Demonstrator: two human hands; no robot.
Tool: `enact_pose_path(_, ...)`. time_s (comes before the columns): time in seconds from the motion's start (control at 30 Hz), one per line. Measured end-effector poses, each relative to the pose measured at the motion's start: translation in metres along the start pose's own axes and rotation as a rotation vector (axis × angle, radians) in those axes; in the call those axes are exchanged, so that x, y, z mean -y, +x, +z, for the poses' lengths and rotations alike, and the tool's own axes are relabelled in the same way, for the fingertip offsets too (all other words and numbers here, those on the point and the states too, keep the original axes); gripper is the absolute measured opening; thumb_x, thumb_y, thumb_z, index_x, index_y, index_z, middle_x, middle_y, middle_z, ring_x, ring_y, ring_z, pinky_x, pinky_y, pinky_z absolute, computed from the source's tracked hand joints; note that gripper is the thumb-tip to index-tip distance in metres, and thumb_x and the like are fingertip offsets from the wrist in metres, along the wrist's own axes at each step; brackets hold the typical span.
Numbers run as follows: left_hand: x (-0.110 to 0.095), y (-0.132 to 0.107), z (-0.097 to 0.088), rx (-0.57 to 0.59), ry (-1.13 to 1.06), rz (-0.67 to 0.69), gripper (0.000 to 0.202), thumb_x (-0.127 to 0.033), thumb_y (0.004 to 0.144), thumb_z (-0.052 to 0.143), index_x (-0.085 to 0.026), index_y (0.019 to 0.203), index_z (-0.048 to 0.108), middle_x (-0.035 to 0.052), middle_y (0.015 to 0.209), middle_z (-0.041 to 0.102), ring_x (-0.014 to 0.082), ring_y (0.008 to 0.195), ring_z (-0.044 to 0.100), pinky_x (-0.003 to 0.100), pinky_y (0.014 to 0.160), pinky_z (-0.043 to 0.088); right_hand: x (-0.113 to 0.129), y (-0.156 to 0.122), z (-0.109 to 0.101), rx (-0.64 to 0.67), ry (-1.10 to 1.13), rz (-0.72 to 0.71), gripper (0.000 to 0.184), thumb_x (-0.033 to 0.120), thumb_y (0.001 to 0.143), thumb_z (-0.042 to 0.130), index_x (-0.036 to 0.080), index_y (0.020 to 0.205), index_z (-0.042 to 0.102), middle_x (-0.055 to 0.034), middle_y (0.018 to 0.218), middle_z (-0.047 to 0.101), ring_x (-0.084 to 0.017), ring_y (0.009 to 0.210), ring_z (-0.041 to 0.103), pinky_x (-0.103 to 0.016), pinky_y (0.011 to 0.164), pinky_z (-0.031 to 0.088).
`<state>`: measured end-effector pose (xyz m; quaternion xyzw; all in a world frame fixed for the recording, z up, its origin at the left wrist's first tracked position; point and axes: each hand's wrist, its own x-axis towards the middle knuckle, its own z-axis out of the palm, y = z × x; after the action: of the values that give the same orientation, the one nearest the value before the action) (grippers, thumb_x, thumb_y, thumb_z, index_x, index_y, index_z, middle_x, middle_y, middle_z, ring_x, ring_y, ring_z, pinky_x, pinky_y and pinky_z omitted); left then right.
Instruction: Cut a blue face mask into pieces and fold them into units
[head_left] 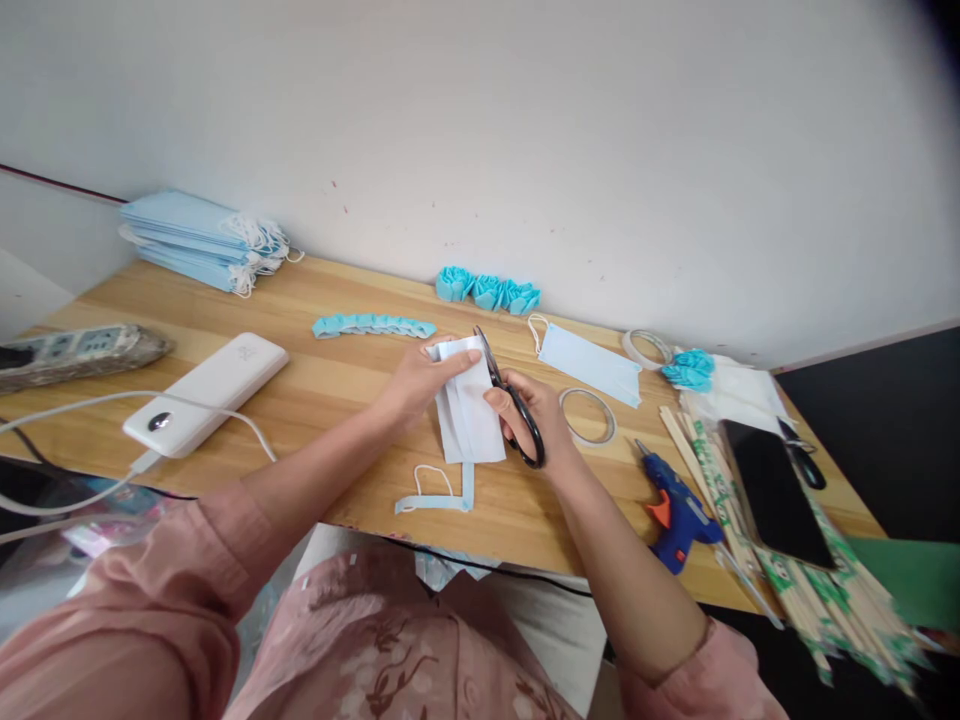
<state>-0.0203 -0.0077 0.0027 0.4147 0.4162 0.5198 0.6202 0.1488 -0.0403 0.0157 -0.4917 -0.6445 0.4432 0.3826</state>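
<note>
My left hand (421, 378) is closed on a folded face mask (472, 415), its pale inner side facing up, with the thumb pressed on top. Black-handled scissors (531, 440) are in my right hand (538, 410), their blades along the upper right edge of the mask. Whether the blades are cutting through the cloth I cannot tell. A trimmed light-blue strip (435, 503) with a white ear loop lies on the table just below the mask, its upper end meeting the mask's lower edge. Behind my left hand lies a pleated blue strip (373, 325).
Three blue fabric flowers (487, 292) sit near the wall. A cut mask (589, 362), a tape roll (587, 416), a blue glue gun (675, 510), wrapped chopsticks (825, 590) and a phone (776, 495) lie rightward. Leftward are a mask stack (184, 235), a power bank (206, 395) and a power strip (82, 350).
</note>
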Motion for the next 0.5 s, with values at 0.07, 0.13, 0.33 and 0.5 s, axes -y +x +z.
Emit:
enact_pose_path(0.07, 0.0, -0.001, 0.0, -0.001, 0.001, -0.001, 0.034, -0.041, 0.065, 0.084, -0.016, 0.074, 0.064, 0.0011, 0.071, 0.067, 0.0133, 0.062, 0.059, 0.027, 0.062, 0.048, -0.001, 0.0, 0.0, -0.003, 0.021, 0.006, 0.048, 0.067, 0.074, 0.07, 0.02, 0.075, 0.058, 0.0066, 0.051, 0.044, -0.008, 0.041, 0.041, -0.022, 0.041, 0.031)
enact_pose_path(0.13, 0.0, -0.001, 0.001, 0.003, 0.002, 0.0, 0.034, -0.042, 0.065, 0.084, -0.016, 0.076, 0.064, 0.0015, 0.073, 0.068, 0.0135, 0.063, 0.06, 0.027, 0.062, 0.049, -0.003, 0.0, 0.0, -0.005, 0.04, 0.02, 0.049, 0.067, 0.073, 0.071, 0.019, 0.076, 0.059, 0.0063, 0.052, 0.047, -0.007, 0.041, 0.042, -0.021, 0.041, 0.032)
enact_pose_path(0.33, 0.002, 0.011, -0.013, -0.053, 0.134, 0.025, 0.045, -0.051, 0.068, 0.08, -0.015, 0.092, 0.067, 0.0073, 0.085, 0.071, 0.0213, 0.076, 0.066, 0.034, 0.072, 0.053, -0.011, 0.003, -0.004, -0.031, 0.269, 0.027, 0.053, 0.069, 0.081, 0.062, 0.017, 0.093, 0.066, 0.0083, 0.049, 0.044, -0.006, 0.037, 0.037, -0.021, 0.042, 0.038)
enact_pose_path(0.5, -0.019, 0.019, -0.026, -0.284, 0.61, 0.574, 0.08, -0.053, 0.071, 0.08, -0.02, 0.138, 0.05, 0.0104, 0.141, 0.057, 0.0303, 0.13, 0.052, 0.044, 0.112, 0.037, -0.005, 0.005, -0.015, 0.036, 0.462, -0.071, 0.064, 0.079, 0.079, 0.054, 0.018, 0.096, 0.066, 0.0097, 0.05, 0.039, -0.007, 0.04, 0.036, -0.022, 0.046, 0.044)
